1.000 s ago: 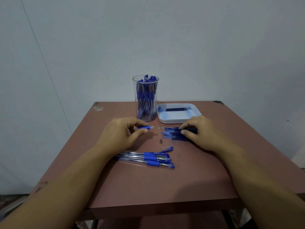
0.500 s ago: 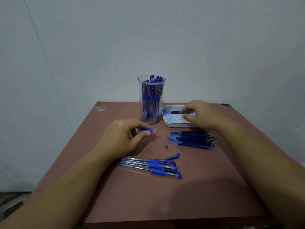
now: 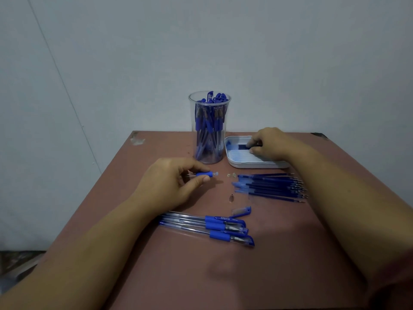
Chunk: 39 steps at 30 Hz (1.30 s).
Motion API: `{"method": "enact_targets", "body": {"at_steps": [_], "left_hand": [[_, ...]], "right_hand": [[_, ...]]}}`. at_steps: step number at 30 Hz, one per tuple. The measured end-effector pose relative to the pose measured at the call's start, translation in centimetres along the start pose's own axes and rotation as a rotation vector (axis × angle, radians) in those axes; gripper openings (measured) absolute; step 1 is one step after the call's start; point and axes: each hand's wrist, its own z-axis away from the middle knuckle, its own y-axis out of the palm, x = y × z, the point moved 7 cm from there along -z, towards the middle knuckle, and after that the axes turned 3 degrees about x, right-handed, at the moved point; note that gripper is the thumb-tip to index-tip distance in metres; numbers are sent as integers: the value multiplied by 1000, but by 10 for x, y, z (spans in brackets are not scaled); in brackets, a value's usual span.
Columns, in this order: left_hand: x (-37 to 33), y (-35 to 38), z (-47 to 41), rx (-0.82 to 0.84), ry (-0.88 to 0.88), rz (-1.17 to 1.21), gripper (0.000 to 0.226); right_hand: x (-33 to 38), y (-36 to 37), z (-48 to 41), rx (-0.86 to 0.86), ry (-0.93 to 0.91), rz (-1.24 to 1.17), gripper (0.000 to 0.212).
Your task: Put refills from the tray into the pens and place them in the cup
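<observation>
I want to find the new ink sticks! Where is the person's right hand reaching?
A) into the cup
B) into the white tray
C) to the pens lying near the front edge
B: the right hand reaches into the white tray, its fingertips pinching the dark refills there.

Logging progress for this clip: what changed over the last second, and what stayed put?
The right hand left the loose refills on the table and moved away from the person to the tray, where its fingers now pinch at the dark refills. The left hand kept holding the pen barrel; the cup and three pens stayed put.
</observation>
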Motion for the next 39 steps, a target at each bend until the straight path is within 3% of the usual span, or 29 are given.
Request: {"method": "enact_targets", "body": {"at_steps": [8,13,24,30,39], "left_hand": [[2,-2,1,-8,-15,10,29],[3,-2,1,-10,-34,13,28],[-3,1,1,1,-34,29,18],[0,4,-2,16,-30,64,25],[1,3,-9,-11,-5,63,12]], "right_hand": [[6,-1,3,45,5,35,8],[22,-20,25,-30,-55,18,5],[57,-28,126,-187,-240,-279,22],[57,-19,126,-250,-301,-203,24],[66,-20,126,-264,-405,-175,20]]}}
